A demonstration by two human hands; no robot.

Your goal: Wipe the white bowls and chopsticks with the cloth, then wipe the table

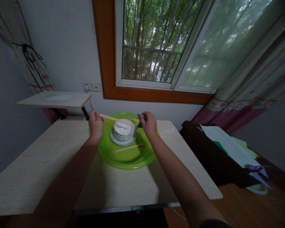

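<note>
Chopsticks (111,118), held pair: at ten o'clock on the green tray (130,162) (twelve towards the window), tips pointing four o'clock over the top of the bowl stack (124,131). We judge them light, stiff and a little slick; best taken near one end, both sticks together. Grip, left hand (96,124): fingers closed round their outer ends. Grip, right hand (149,125), at two o'clock: closed on a dark grey piece (141,117), its kind too small for us to tell.

Count: two sticks held; two loose sticks (127,148), together at six o'clock; bowls, at least three by the rims we see, nested just off centre towards eleven; one plate (120,142) beneath; one tray; one bench (180,158). The bowls look like china, so we rate them brittle.
</note>
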